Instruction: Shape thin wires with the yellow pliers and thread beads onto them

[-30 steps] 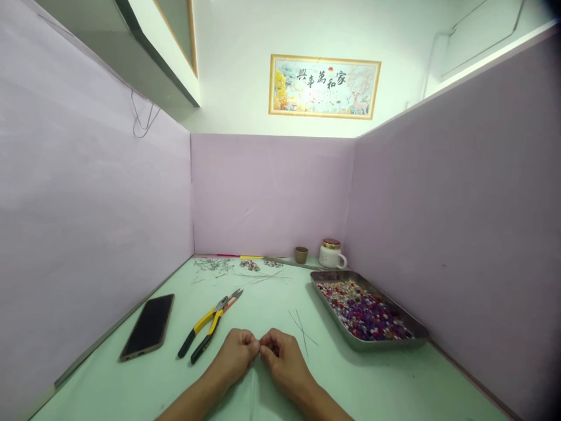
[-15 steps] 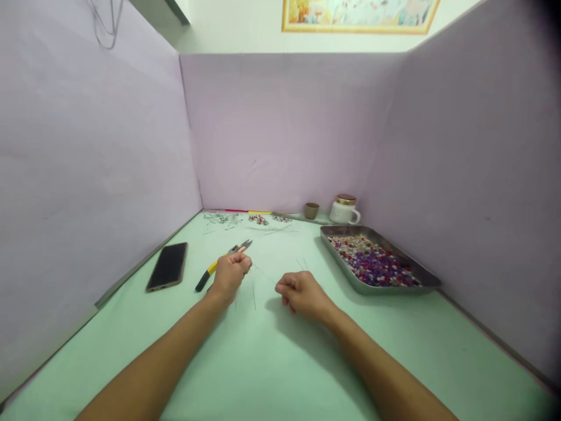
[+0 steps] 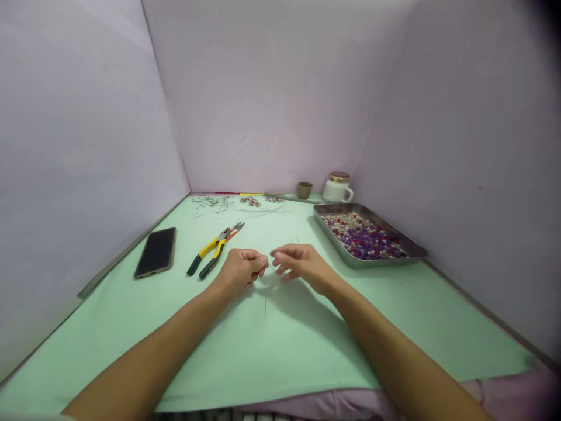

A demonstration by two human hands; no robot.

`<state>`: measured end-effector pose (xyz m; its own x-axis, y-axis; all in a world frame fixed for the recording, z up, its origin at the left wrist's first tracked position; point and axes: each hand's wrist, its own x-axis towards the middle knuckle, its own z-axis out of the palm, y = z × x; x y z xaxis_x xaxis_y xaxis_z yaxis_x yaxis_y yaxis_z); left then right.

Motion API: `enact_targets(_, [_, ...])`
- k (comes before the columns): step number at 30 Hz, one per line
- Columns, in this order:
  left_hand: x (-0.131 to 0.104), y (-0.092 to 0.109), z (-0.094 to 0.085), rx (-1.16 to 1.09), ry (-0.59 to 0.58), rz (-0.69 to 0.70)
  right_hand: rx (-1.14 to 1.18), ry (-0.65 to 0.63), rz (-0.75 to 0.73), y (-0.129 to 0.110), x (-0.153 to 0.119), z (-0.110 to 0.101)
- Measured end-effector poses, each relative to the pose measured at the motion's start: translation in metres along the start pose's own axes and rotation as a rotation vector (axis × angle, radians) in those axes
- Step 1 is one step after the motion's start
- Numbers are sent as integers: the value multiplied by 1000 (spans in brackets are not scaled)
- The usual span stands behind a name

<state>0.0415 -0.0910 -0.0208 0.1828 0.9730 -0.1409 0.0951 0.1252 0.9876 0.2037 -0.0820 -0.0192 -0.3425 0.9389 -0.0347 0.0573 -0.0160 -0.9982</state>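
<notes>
My left hand [image 3: 245, 268] is closed, thumb and forefinger pinching a thin wire [image 3: 265, 309] whose dark straight length shows below the fingertips. Just to its right is my right hand [image 3: 302, 266], with thumb and forefinger parted and the other fingers loosely curled. A short bit of wire shows in the gap between the two hands, near the right fingertips; whether they touch it is hard to see. Pliers with yellow and black handles [image 3: 210, 257] lie on the green cloth left of my hands, their jaws beside an orange-handled cutting tool [image 3: 235, 232].
At the right stands a metal tray [image 3: 346, 255] of purple, red and white beads [image 3: 368, 240]. A phone [image 3: 156, 251] lies at the left. Behind are wire pieces [image 3: 214, 202], beaded pieces [image 3: 250, 202], a small brown cup [image 3: 304, 190] and a white lidded mug [image 3: 336, 190]. Pale partitions enclose three sides.
My hands have come together from a wider spacing, and the right thumb and forefinger have parted. The left hand has moved off the pliers. The view has tilted down.
</notes>
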Motion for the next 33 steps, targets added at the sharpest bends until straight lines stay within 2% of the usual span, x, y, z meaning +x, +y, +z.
enact_targets(2, [1, -4, 4, 8, 13, -20, -39, -77, -34, 7, 0, 10])
enact_targets(8, [5, -13, 2, 8, 4, -98, -167, 12, -35, 19, 4, 10])
enact_targets(14, [3, -10, 3, -1, -31, -124, -51, 68, -51, 23, 6, 10])
enact_targets(20, [2, -9, 7, 30, -28, -89, -73, 93, -108, 22, 7, 13])
enact_targets(24, [2, -7, 7, 90, -52, -73, -50, 160, -102, 23, 9, 14])
enact_targets(28, [1, -2, 3, 171, -103, -75, 22, 262, -82, 23, 12, 14])
enact_targets(33, [-2, 5, -3, 223, -197, -72, 151, 319, -41, 16, 14, 10])
